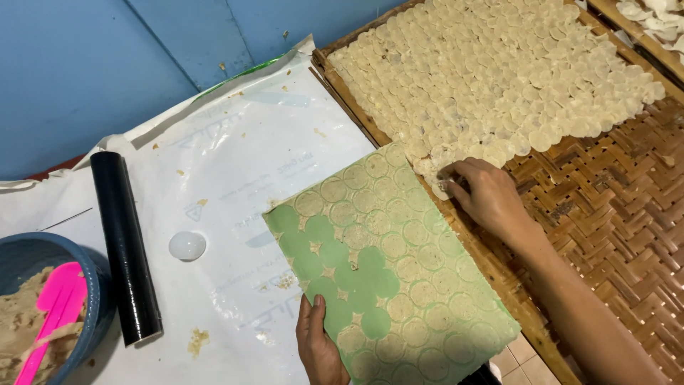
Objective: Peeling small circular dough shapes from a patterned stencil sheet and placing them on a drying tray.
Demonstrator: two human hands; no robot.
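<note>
At the bottom centre of the frame our left hand (318,349) grips the near edge of the green sheet (388,271), thumb on top and fingers hidden beneath, tilting it toward the woven bamboo tray (605,207) so the cut dough discs (420,232) sit within reach. At centre right our right hand (484,192) rests on the tray's edge, fingers curled together, tips pressing a disc into the overlapping rows of discs (499,78). A black roller (125,246) and a blue bowl (96,285) lie at lower left.
</note>
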